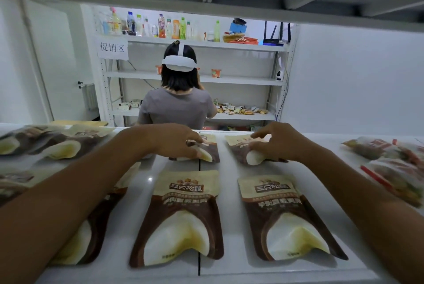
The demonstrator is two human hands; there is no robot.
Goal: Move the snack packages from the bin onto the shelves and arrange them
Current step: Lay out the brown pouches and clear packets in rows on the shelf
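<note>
Brown and cream snack pouches lie flat on the white shelf (231, 169). My left hand (176, 140) rests on a pouch (210, 150) in the back row, fingers pinching it. My right hand (275, 143) presses on a second back-row pouch (238, 148), fingers curled at its top. Two more pouches lie in the front row, one in the middle (181, 217) and one on the right (286, 219). A further pouch (96, 226) lies partly under my left forearm. The bin is out of view.
More brown pouches (57, 143) lie at the left of the shelf, and red and clear packets (394, 162) at the right. The shelf above (206, 5) hangs low overhead. Beyond, a person (176, 100) with a headset stands facing another rack (197, 77) with bottles and snacks.
</note>
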